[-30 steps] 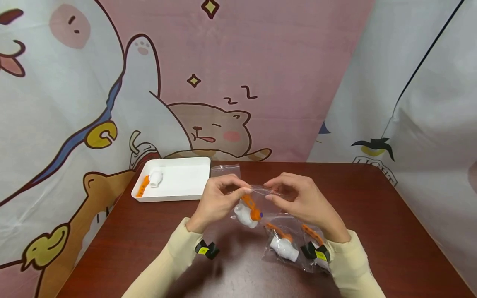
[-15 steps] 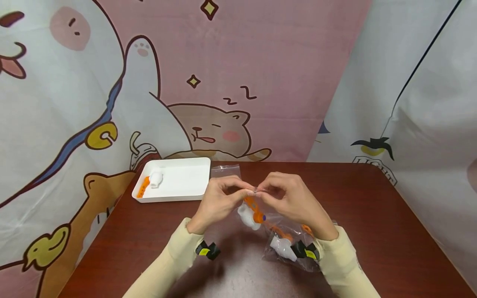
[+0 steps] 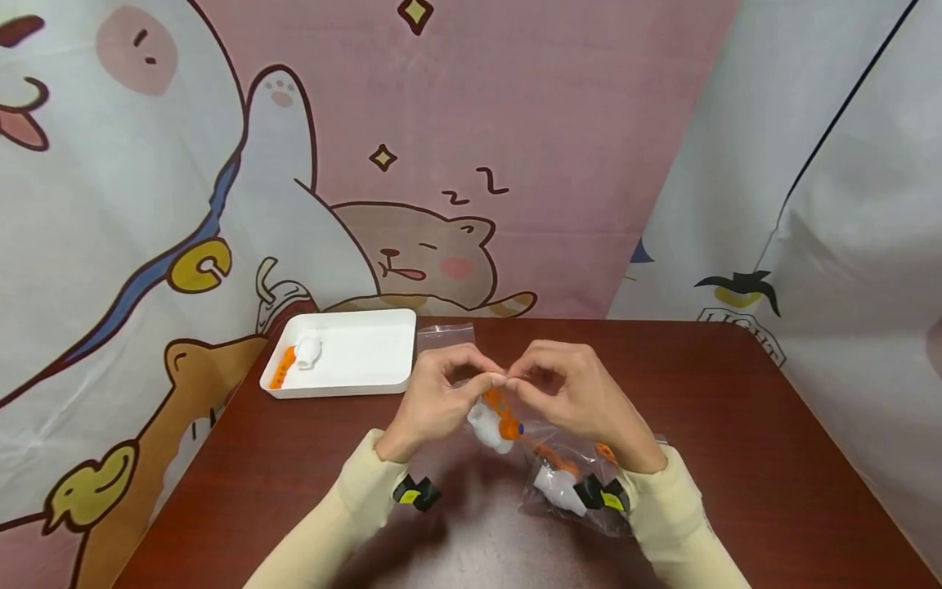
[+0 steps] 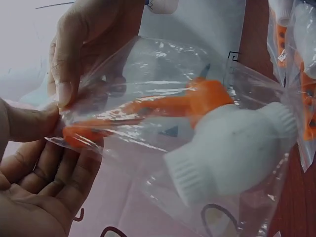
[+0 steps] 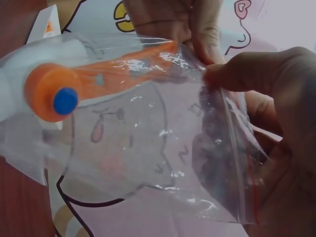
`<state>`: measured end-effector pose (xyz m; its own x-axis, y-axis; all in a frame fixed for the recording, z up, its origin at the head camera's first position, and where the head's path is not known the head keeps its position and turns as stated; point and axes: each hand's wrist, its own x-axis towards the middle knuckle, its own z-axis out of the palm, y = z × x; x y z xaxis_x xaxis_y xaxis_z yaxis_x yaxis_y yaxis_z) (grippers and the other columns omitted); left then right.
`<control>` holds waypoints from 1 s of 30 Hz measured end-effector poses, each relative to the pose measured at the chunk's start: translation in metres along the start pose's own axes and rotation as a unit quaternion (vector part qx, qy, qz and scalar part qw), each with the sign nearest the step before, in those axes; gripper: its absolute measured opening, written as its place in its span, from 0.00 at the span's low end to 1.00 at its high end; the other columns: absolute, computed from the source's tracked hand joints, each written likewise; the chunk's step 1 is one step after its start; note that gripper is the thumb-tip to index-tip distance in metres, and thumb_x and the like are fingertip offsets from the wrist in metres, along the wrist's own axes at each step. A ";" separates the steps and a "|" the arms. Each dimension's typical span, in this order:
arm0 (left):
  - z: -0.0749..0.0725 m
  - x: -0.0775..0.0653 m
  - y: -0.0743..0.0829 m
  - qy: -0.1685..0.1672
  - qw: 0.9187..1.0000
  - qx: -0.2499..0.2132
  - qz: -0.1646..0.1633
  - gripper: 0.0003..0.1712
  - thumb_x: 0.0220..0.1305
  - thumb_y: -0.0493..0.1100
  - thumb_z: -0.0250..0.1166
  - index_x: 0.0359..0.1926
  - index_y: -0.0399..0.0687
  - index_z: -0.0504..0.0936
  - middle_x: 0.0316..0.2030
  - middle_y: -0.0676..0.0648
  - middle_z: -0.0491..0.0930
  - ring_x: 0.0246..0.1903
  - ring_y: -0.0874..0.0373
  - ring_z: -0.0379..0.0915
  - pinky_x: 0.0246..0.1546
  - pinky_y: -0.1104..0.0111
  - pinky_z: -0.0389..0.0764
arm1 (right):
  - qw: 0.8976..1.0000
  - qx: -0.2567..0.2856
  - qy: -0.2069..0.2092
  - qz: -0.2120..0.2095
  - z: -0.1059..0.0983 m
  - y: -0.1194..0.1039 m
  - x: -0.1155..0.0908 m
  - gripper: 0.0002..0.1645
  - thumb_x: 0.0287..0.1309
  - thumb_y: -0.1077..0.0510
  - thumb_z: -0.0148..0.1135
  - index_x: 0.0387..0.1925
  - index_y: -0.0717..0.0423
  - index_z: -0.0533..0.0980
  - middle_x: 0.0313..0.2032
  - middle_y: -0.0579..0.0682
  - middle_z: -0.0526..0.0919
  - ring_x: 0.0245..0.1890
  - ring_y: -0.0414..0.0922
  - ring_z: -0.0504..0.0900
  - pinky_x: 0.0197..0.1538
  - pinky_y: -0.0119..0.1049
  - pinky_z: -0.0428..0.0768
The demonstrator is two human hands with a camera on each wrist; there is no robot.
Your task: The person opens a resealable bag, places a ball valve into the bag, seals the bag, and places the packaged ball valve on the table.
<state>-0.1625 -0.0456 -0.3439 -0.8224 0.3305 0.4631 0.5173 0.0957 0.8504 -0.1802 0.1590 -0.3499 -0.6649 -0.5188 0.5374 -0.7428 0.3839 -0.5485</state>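
A clear zip-lock bag (image 5: 197,195) hangs between both hands above the table, with a white plastic ball valve (image 4: 232,148) inside. The valve has a long orange handle (image 5: 116,74) with a blue dot at its hub. My left hand (image 3: 440,393) pinches the bag's top edge between thumb and fingers. Close against it, fingertips nearly meeting, my right hand (image 3: 577,397) pinches the same edge from the other side. The red zip line shows near the bag's mouth in the right wrist view.
A white tray (image 3: 364,356) at the back left holds another white valve (image 3: 307,352) with an orange handle. Behind my left hand lies a clear bag (image 3: 449,334). Bagged valves (image 3: 559,487) lie under my right wrist, partly hidden. A printed cloth (image 3: 552,164) hangs behind the table (image 3: 751,458).
My right hand has moved left along the bag's edge, bringing its fingertips to those of my left hand. The bagged valve has shifted slightly right. Over the last half second the hands barely move.
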 end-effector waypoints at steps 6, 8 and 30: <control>-0.005 -0.001 -0.005 -0.026 0.999 -0.016 -0.032 0.06 0.58 0.39 0.66 0.36 0.43 0.86 0.34 0.48 0.85 0.32 0.52 0.80 0.33 0.67 0.79 | 1.000 -0.008 0.004 -0.009 -0.002 -0.001 0.000 0.03 0.56 0.54 0.65 0.32 0.40 0.80 0.30 0.34 0.78 0.25 0.34 0.73 0.26 0.28 0.72; -0.005 -0.001 -0.005 -0.026 0.999 -0.017 -0.042 0.06 0.58 0.38 0.67 0.37 0.42 0.86 0.35 0.47 0.85 0.35 0.51 0.81 0.35 0.66 0.80 | 1.000 -0.010 0.006 -0.007 -0.002 -0.001 -0.001 0.03 0.56 0.54 0.66 0.33 0.40 0.80 0.29 0.35 0.78 0.24 0.34 0.72 0.26 0.28 0.71; 0.000 -0.001 -0.003 0.008 1.000 0.003 -0.022 0.04 0.55 0.38 0.69 0.32 0.42 0.87 0.26 0.45 0.84 0.20 0.57 0.71 0.22 0.72 0.72 | 1.000 -0.001 0.002 -0.007 -0.002 0.002 -0.002 0.04 0.57 0.55 0.64 0.33 0.39 0.79 0.28 0.34 0.76 0.24 0.34 0.71 0.25 0.28 0.71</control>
<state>-0.1636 -0.0461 -0.3469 -0.8477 0.3112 0.4297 0.4826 0.1160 0.8681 -0.1804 0.1621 -0.3504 -0.6542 -0.5207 0.5486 -0.7528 0.3780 -0.5389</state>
